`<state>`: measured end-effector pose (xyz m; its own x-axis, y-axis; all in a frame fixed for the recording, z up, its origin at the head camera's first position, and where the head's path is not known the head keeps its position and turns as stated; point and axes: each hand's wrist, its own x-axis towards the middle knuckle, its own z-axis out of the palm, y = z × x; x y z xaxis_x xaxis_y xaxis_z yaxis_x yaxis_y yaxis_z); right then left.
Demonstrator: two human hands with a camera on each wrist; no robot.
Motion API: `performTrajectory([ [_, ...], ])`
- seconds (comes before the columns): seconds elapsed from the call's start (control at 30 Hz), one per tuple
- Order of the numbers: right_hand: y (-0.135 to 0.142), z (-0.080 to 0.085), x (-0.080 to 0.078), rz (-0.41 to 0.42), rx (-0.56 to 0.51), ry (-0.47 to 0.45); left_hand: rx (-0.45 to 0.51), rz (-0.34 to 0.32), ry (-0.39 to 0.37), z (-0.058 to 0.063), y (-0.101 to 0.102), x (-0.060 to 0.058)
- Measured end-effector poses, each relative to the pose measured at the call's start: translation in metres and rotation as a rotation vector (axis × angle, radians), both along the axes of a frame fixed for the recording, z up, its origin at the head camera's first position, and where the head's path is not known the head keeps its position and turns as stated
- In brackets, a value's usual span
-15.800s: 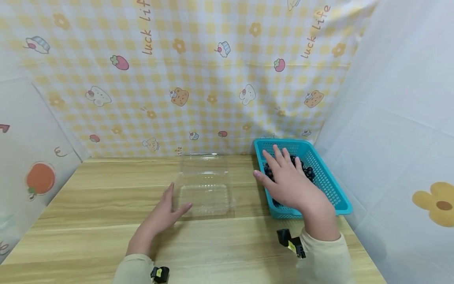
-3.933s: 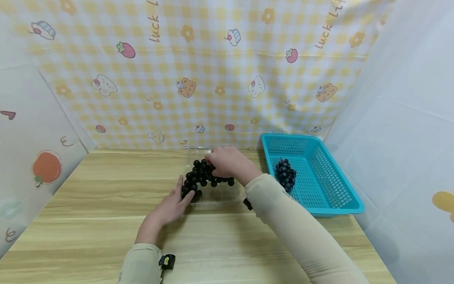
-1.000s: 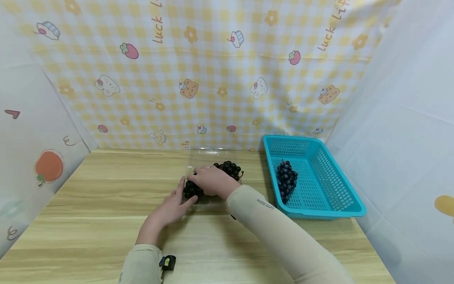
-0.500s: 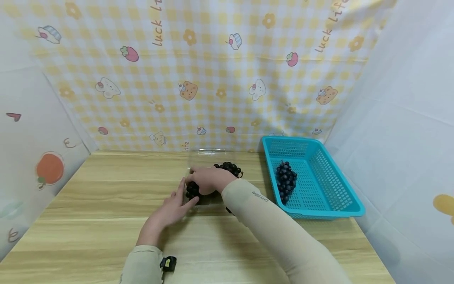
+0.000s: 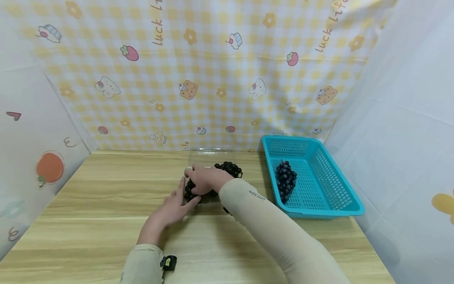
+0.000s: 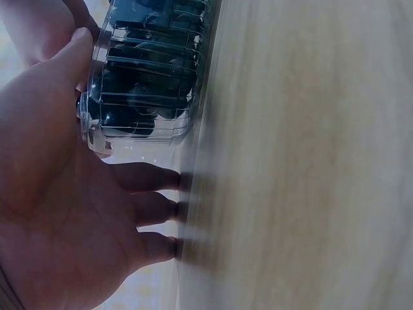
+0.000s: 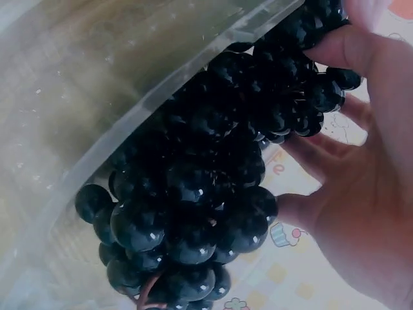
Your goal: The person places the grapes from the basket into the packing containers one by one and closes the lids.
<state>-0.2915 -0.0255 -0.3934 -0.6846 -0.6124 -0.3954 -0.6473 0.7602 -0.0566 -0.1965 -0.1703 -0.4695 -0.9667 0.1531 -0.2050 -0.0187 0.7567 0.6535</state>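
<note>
A clear plastic clamshell box (image 6: 145, 77) stands on the table, its lid (image 5: 209, 157) raised at the back. Dark grapes (image 7: 193, 187) fill much of it, and a brown stem shows at the right end of the bunch. My right hand (image 5: 205, 179) reaches over the box and grips grapes at its left end, thumb on top and fingers beyond them in the right wrist view. My left hand (image 5: 173, 208) rests against the left front corner of the box, with straight fingers; its fingertips touch the table and its thumb lies along the rim.
A blue perforated basket (image 5: 313, 215) stands to the right, holding another bunch of dark grapes (image 5: 285, 181) against its left side. The wooden table (image 5: 106, 205) meets a checked cloth (image 5: 220, 71) at the back and white sheets at both sides.
Early on, the box was bare and my right hand was over the basket; now grapes lie in the box. Since 3.9 s ago, my right hand has moved left along them.
</note>
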Motion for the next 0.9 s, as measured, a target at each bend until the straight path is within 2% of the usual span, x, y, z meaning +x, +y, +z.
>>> performTrajectory([
  [0.13, 0.007, -0.001, -0.003, 0.051, -0.032, 0.121, -0.002, -0.004, 0.002, -0.001, 0.001, -0.001],
  [0.3, 0.015, -0.009, -0.004, 0.095, -0.019, 0.287, -0.016, -0.005, 0.006, -0.003, 0.001, -0.002],
  [0.53, 0.014, -0.013, -0.003, 0.086, 0.006, 0.298, -0.015, -0.007, 0.004, -0.005, 0.000, -0.002],
  [0.9, 0.024, 0.012, 0.001, 0.079, 0.067, 0.247, -0.008, -0.004, -0.009, -0.004, -0.001, -0.002],
])
